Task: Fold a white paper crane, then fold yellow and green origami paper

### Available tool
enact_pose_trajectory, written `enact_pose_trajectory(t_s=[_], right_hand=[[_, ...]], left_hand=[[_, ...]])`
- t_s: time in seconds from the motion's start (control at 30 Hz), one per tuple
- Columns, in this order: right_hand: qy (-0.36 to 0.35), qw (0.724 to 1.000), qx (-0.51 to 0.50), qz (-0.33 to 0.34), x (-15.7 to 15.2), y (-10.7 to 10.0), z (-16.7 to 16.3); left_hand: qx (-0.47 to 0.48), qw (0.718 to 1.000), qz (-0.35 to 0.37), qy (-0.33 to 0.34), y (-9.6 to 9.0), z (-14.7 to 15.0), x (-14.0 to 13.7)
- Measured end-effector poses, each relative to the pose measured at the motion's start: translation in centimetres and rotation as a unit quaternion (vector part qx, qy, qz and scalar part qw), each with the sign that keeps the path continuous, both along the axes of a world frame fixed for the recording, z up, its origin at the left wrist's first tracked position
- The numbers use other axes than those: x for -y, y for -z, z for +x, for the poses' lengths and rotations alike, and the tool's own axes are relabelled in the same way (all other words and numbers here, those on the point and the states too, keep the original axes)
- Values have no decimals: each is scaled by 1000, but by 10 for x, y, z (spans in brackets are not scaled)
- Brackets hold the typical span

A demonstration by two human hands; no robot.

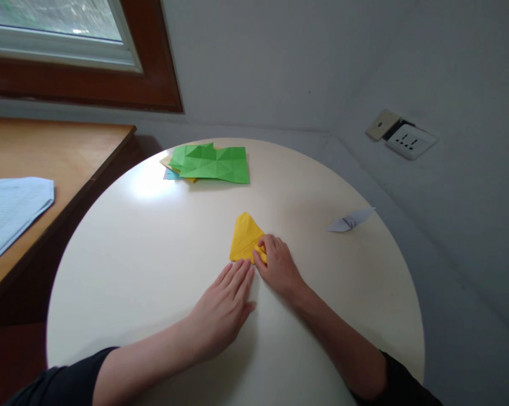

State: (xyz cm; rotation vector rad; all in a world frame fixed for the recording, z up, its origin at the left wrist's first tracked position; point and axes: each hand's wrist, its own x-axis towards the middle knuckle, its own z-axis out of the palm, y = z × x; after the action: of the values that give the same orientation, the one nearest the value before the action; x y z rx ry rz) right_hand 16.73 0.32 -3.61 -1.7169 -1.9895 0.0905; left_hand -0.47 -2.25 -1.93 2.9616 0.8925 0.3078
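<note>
A yellow folded paper [244,235] lies on the round white table, its narrow top pointing away from me. My right hand [278,265] pinches the paper's lower right corner, where a small flap stands up between thumb and fingers. Flat on the table, my left hand [228,307] has its fingers stretched out, with the fingertips touching the paper's near edge. The part of the paper under my right fingers is hidden.
Creased green paper [214,163] lies on other coloured sheets at the table's far side. A small folded white paper [350,220] sits near the right edge of the white table [144,254]. At left, a wooden desk [89,141] holds white papers [15,211].
</note>
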Motion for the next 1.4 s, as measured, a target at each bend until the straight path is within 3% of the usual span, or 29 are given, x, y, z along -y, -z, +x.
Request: enact_pose_trajectory(t_s=[0.67, 0.93, 1.4], right_hand=[[-5, 1000, 23, -13, 0, -2, 0], [-5, 999, 36, -28, 3, -6, 0], [49, 998, 32, -17, 27, -6, 10]], left_hand=[[11, 999, -4, -40, 0, 4, 3], [-2, 996, -35, -84, -1, 9, -1], [19, 996, -32, -83, 2, 7, -2]])
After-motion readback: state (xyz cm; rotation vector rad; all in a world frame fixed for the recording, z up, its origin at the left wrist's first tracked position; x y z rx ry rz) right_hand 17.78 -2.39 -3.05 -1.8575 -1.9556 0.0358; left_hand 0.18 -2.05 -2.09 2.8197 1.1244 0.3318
